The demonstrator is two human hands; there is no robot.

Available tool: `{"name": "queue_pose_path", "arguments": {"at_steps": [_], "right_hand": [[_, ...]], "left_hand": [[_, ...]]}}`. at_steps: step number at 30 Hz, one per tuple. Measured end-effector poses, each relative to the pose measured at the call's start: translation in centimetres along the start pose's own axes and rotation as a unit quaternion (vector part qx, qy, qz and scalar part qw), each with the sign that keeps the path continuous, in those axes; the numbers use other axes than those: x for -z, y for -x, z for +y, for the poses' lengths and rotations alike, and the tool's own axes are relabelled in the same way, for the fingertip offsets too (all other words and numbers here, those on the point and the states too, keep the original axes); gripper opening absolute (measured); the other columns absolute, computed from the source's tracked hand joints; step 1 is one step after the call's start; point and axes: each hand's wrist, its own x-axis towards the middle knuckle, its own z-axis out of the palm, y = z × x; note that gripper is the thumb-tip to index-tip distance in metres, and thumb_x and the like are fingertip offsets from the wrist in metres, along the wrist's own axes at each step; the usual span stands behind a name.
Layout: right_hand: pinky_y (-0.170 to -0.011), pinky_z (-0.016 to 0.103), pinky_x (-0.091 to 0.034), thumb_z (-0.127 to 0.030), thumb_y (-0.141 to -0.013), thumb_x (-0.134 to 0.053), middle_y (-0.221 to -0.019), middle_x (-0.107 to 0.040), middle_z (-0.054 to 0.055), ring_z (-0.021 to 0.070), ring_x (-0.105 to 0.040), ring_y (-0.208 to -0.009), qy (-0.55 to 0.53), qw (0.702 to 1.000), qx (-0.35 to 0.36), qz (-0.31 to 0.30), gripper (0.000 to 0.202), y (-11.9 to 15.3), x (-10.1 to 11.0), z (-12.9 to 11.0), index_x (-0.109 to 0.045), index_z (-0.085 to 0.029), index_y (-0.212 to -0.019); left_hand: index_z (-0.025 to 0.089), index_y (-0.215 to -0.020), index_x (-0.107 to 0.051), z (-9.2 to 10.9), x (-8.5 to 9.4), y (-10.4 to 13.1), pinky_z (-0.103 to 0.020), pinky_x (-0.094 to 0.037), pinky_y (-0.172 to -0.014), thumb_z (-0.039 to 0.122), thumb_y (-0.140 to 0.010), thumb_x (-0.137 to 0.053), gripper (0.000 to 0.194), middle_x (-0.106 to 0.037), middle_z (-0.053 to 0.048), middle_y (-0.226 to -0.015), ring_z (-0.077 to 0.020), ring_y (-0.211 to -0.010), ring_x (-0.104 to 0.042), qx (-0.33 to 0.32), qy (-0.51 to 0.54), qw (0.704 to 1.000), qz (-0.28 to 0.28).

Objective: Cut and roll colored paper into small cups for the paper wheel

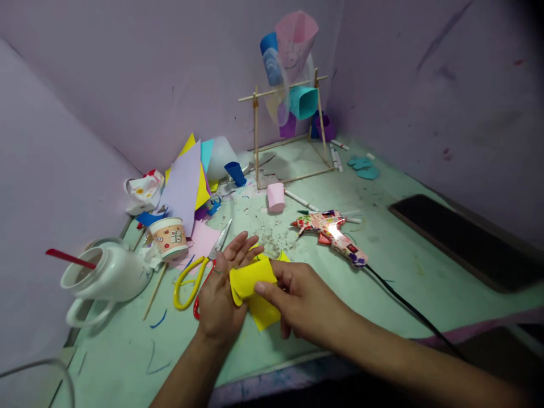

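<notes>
A small rolled yellow paper cup point(254, 279) is pinched between the thumb and fingers of my right hand point(300, 294). Beside its left end, my left hand point(223, 292) lies palm up with the fingers stretched out. Whether the left palm touches the cup, I cannot tell. More yellow paper point(264, 313) shows beneath the cup and between the hands. Scissors point(208, 260) with yellow and red handles lie just left of my left hand, partly covered by it. To the right of my hands rests a flower-patterned glue gun point(334, 232), with its black cord running off toward the lower right.
A stick frame point(256, 136) carrying a wheel of coloured paper cups stands at the back. A pink paper cup point(276, 198) sits mid-table. On the left are a white mug point(110, 272), a patterned cup point(170, 238) and paper sheets point(181, 181). A dark phone point(463, 238) lies right.
</notes>
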Motion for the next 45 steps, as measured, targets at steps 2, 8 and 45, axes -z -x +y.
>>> {"name": "queue_pose_path", "arguments": {"at_steps": [2, 8, 45], "right_hand": [[-0.026, 0.013, -0.033, -0.024, -0.083, -0.046, -0.053, -0.055, -0.005, 0.0059, -0.047, -0.029, -0.021, 0.998, -0.043, -0.041, 0.014, 0.0, -0.4, -0.5, -0.057, -0.017, -0.089], [-0.028, 0.015, -0.036, -0.024, -0.085, -0.04, -0.041, -0.049, -0.007, 0.0087, -0.048, -0.028, -0.054, 0.994, -0.071, -0.062, 0.014, 0.0, -1.5, -0.3, -0.053, -0.018, -0.084], [-0.061, 0.032, -0.04, -0.015, -0.077, -0.048, -0.079, -0.064, 0.011, 0.0216, -0.057, -0.07, 0.233, 0.968, 0.044, 0.082, 0.004, 0.2, -3.9, -0.5, -0.047, -0.018, -0.074]], "left_hand": [[0.016, -0.109, -0.059, -0.1, 0.0, 0.0, -0.038, -0.042, -0.094, 0.049, -0.086, -0.041, 0.044, -0.061, -0.012, -0.117, -0.0234, -0.105, -0.058, -0.018, -0.003, 1.0, 0.014], [0.018, -0.112, -0.056, -0.4, 0.1, 0.0, -0.036, -0.045, -0.089, 0.05, -0.087, -0.037, 0.046, -0.058, -0.012, -0.119, -0.022, -0.104, -0.057, -0.037, 0.018, 0.999, 0.012], [0.017, -0.112, -0.054, -0.8, -0.2, 0.2, -0.032, -0.047, -0.081, 0.051, -0.083, -0.042, 0.046, -0.054, -0.013, -0.12, -0.0241, -0.106, -0.053, -0.092, 0.034, 0.993, 0.068]]}}
